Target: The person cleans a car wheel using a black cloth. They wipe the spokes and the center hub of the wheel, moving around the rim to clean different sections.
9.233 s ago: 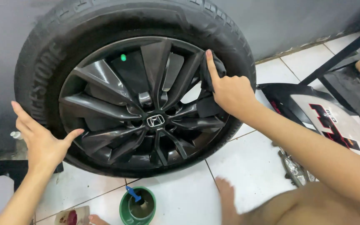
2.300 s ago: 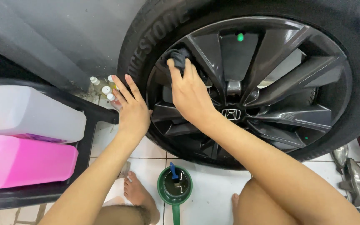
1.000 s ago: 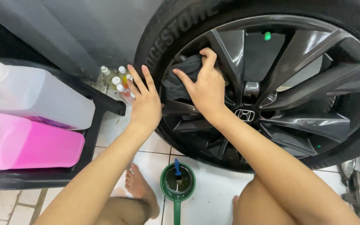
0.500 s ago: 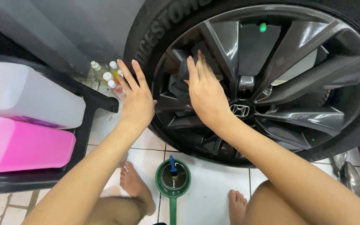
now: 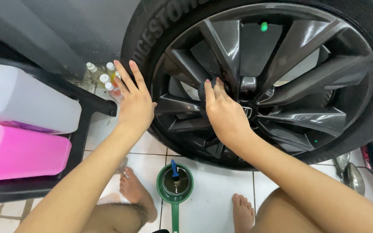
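One wheel (image 5: 281, 82): the right hand (image 5: 225, 114) presses one dark sponge (image 5: 204, 87) between two spokes, grip holding it; the left hand (image 5: 135, 101), fingers spread, rests flat on the tire (image 5: 145, 51). Two jugs (image 5: 22, 125) sit left.

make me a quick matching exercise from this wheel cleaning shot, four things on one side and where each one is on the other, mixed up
Things:
1. left hand
2. right hand
3. green dipper
4. pink jug

Places:
A. on the tiled floor between the bare feet
B. flat on the tyre sidewall
C. on the black shelf at the left, under the white jug
D. on the spokes beside the hub, fingers on a dark pad

Pairs: 1-B, 2-D, 3-A, 4-C
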